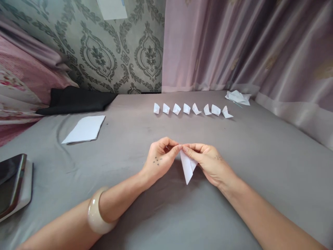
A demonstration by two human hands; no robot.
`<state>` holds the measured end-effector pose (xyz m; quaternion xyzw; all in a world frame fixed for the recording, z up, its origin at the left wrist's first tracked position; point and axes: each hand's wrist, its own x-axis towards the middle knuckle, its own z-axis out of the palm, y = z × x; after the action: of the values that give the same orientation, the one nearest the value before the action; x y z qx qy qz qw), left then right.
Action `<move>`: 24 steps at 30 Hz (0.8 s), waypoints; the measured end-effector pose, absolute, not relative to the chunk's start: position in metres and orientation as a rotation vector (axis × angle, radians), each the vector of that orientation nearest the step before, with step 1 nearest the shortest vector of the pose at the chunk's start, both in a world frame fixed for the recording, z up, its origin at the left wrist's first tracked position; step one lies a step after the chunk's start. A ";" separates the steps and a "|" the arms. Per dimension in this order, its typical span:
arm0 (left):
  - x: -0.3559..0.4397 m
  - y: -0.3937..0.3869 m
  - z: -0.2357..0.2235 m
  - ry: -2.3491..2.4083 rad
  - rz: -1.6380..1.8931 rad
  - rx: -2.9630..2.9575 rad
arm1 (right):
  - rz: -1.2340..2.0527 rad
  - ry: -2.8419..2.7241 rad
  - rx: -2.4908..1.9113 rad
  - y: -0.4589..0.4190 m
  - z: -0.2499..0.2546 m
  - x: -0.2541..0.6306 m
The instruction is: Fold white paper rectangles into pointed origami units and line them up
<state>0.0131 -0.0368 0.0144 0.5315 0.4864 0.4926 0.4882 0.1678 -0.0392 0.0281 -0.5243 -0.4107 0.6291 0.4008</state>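
A small folded white paper piece [187, 167] hangs point-down between my two hands above the grey bed sheet [234, 208]. My left hand [159, 160] pinches its upper edge with thumb and fingertips; a pale bangle [96, 215] sits on that wrist. My right hand [208, 162] grips the paper's upper right side, fingers closed on it. Beyond my hands, a row of several small folded white paper pieces [192, 109] stands on the sheet.
A stack of flat white paper sheets [85, 129] lies at the left. Crumpled paper scraps [238, 97] sit at the back right. A dark phone on a white block [11, 184] is at the left edge; black cloth [75, 100], patterned wall and pink curtains stand behind.
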 end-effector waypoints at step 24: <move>0.005 -0.023 0.021 0.792 0.929 1.084 | 1.689 -1.337 -1.101 -0.038 0.029 0.160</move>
<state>0.0054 -0.0231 0.0209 0.4838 0.3533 0.4146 0.6850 0.1599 -0.0381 0.0286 -0.4259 -0.5169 0.6530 0.3534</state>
